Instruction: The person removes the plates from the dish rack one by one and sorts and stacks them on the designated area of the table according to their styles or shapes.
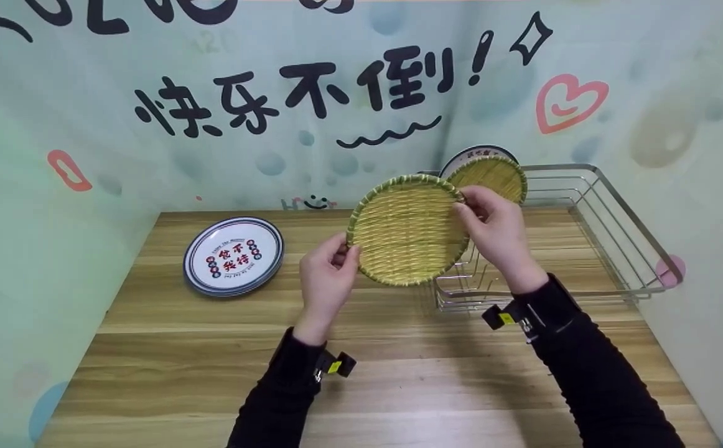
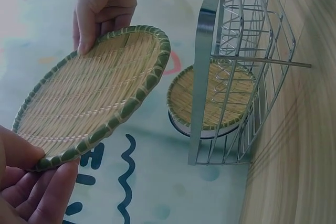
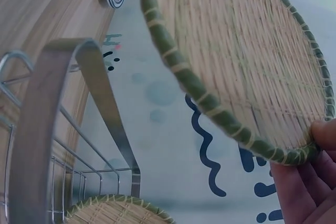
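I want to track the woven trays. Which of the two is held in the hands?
The nearer woven tray, gripped at its rim by the left hand and the right hand. The other woven tray stands in the wire rack.

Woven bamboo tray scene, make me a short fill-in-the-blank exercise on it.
1. Both hands hold the woven bamboo tray by its ____.
2. A second woven tray stands in the wire ____.
3. The stack of printed plates lies on the wooden table, on the person's ____ side.

Missing words: rim; dish rack; left

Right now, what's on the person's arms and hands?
Both hands, left hand and right hand, are bare. Long black sleeves reach the wrists. Each wrist carries a black strap with a small black clip bearing a yellow tag.
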The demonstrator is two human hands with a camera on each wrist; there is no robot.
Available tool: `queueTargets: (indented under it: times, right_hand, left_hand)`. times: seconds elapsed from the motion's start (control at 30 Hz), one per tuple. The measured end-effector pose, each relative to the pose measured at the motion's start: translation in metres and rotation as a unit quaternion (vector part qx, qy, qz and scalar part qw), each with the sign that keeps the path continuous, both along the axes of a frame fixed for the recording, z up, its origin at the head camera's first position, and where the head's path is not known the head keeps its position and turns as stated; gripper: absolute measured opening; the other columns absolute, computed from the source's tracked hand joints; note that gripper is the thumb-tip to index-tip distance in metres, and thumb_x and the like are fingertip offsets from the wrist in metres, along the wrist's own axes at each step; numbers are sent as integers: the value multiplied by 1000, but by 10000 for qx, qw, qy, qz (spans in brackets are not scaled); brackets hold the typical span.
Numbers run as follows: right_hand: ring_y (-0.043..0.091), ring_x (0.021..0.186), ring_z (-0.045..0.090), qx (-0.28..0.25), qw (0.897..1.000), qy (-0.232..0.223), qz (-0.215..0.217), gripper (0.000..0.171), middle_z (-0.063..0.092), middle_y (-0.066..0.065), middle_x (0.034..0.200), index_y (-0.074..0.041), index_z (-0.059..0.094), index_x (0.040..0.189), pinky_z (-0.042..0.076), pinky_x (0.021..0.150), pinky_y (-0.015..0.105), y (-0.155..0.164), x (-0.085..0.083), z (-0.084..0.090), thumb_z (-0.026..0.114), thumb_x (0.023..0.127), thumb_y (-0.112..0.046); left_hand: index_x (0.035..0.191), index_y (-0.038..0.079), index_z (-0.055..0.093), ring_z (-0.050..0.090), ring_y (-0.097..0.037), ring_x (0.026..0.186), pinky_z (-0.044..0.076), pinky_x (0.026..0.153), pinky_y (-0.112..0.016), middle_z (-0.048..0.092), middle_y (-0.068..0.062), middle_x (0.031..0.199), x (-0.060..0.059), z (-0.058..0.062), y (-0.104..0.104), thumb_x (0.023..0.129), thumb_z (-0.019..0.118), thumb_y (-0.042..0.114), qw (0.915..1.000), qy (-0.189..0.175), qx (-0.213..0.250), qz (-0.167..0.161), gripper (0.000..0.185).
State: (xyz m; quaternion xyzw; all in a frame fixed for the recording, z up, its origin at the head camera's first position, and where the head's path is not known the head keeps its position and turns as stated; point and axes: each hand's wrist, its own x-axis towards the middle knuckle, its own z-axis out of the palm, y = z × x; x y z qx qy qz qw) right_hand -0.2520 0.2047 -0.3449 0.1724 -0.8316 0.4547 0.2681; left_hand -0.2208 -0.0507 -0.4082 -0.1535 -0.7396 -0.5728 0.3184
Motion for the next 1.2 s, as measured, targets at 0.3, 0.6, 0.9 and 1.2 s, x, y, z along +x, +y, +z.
queueTargets:
  times: [0.3, 0.6, 0.9, 1.2]
  right_hand:
    - [6, 69, 58, 44, 9992, 174, 347, 18, 70, 11, 89, 5, 68, 111, 50, 63, 14, 3, 2, -8, 65, 94, -2]
    - [25, 102, 65, 649, 9942, 565, 638, 30, 69, 15, 113, 5, 61, 124, 51, 94, 33, 6, 9, -12, 64, 96, -6]
    - [32, 117, 57, 1196, 9848, 1131, 552, 41, 63, 18, 126, 4, 56, 132, 41, 105, 48, 9, 11, -21, 65, 95, -11]
    - [33, 124, 52, 1268, 9840, 1191, 382, 47, 58, 18, 135, 3, 53, 136, 37, 109, 48, 14, 14, -30, 65, 94, -12]
  left_hand:
    - [96, -4, 74, 62, -16, 59, 55, 53, -24, 70, -9, 75, 2, 1, -5, 83, 71, -4, 9998, -128, 27, 161, 13]
    - [98, -5, 73, 60, -17, 60, 53, 54, -21, 69, -10, 76, 3, 1, -14, 83, 71, -5, 9992, -333, 170, 118, 14]
    - [100, -6, 72, 61, -18, 61, 54, 55, -22, 69, -11, 78, 3, -1, -21, 84, 71, -5, 9984, -434, 339, 121, 16]
    - [101, -7, 72, 63, -18, 62, 54, 57, -21, 71, -14, 81, 1, -5, -30, 84, 72, -3, 9967, -626, 376, 346, 18]
